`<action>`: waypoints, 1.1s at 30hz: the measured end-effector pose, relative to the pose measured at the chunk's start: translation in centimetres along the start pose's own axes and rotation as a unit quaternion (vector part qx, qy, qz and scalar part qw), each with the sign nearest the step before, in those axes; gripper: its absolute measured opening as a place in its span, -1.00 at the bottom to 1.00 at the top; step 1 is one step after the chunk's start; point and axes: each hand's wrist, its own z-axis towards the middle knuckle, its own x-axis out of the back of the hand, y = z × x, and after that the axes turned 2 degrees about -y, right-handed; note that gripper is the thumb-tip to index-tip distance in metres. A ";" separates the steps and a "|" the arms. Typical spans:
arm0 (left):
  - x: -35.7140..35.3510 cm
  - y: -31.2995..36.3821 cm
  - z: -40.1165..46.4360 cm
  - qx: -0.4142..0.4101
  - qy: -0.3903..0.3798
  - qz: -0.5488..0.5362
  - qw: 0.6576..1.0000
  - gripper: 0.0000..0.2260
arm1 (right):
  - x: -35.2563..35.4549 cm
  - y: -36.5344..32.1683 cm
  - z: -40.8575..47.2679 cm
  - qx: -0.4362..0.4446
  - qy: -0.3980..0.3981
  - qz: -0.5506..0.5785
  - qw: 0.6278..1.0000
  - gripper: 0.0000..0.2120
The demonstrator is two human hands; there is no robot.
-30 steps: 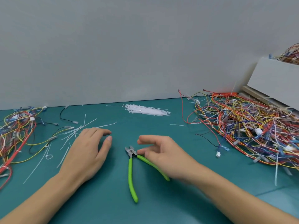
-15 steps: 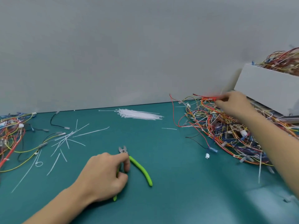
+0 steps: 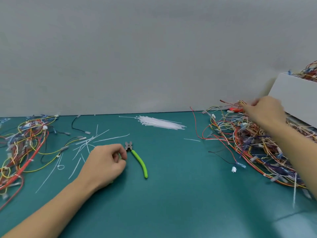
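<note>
Green-handled cutters (image 3: pixel 139 161) lie on the teal table (image 3: pixel 180 200), jaws pointing away from me. My left hand (image 3: pixel 103 166) is curled over their left handle, fingertips by the pivot; the right handle lies free. My right hand (image 3: pixel 265 114), blurred by motion, reaches into the top of a big tangle of coloured wires (image 3: pixel 240 141) at the right and pinches a few strands, which rise slightly by its fingers.
A bundle of white zip ties (image 3: pixel 159 122) lies at the back centre. Loose cut zip ties (image 3: pixel 89 145) are scattered left of the cutters. Another wire tangle (image 3: pixel 25 145) fills the left edge. A white box (image 3: pixel 296 97) holding wires stands at the far right against the grey wall.
My right hand left the cutters and moved far right into the wire tangle. My left hand moved from flat on the table to curl over the cutters' left handle.
</note>
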 end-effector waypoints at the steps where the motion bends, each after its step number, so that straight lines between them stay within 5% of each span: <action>1: 0.1 -0.3 0.3 0.022 0.001 -0.027 0.999 -0.78 | 0.4 0.0 0.3 -0.023 -0.001 0.044 0.999 -0.62; 3: 0.0 -0.5 0.5 0.031 -0.014 -0.042 0.999 -0.71 | 1.2 -0.2 0.9 -0.097 -0.029 0.167 0.981 -0.70; 7: -0.4 -0.4 0.2 0.017 -0.041 0.005 0.999 -0.76 | 3.0 -0.5 1.7 -0.205 -0.094 0.312 0.923 -0.40; 11: -0.5 -0.3 0.4 0.018 -0.037 0.023 0.999 -0.81 | 3.7 -1.0 2.0 -0.175 -0.148 0.298 0.927 -0.80; 13: -0.5 -0.4 0.5 0.018 -0.036 0.022 0.999 -0.81 | 4.3 -1.6 2.7 -0.153 -0.117 0.293 0.936 -0.87; 17: -0.5 -0.4 0.5 0.017 -0.037 0.026 0.999 -0.82 | 5.3 -2.4 3.8 -0.056 0.038 0.195 0.978 -0.72; 20: -0.5 -0.3 0.5 0.015 -0.034 0.024 0.999 -0.82 | 5.2 -2.2 3.5 0.062 0.038 0.053 0.996 -0.66; 25: -0.5 -0.3 0.4 0.015 -0.032 0.025 0.999 -0.82 | 6.4 -1.6 5.6 -0.034 0.100 0.216 0.971 -0.78; 29: -0.5 -0.3 0.5 0.009 -0.034 0.033 0.999 -0.83 | 8.2 -2.4 5.2 0.010 0.151 0.230 0.961 -0.64; 31: -0.5 -0.2 0.4 0.012 -0.034 0.038 0.999 -0.83 | 8.9 -3.5 4.7 0.077 0.065 0.161 0.982 -0.65; 33: -0.5 -0.1 0.4 0.013 -0.034 0.039 0.999 -0.82 | 8.9 -4.2 3.5 0.100 -0.120 0.058 0.986 -0.69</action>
